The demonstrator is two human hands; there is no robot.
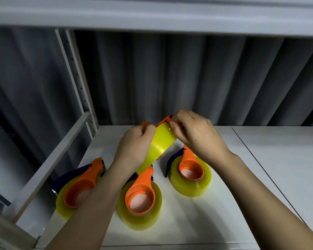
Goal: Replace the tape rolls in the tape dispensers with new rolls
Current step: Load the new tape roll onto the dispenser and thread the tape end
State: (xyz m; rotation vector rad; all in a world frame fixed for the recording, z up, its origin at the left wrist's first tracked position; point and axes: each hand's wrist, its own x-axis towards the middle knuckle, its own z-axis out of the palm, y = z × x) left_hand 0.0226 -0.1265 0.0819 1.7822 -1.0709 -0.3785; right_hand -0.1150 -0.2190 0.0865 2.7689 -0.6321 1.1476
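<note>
Fourth dispenser in hand, three loaded ones already set down

The yellow tape roll [160, 147] sits in an orange dispenser [165, 120] held up above the white shelf [260, 159]. The left hand [135, 147] has its grip wrapped round the roll, while the right hand [195, 130] pinches at the dispenser's head, apparently feeding the tape end. Below stand three loaded dispensers: left [79, 184], middle [140, 195] and right [191, 170]. Judging by these, most of the job looks done; only this one is left to finish.
</note>
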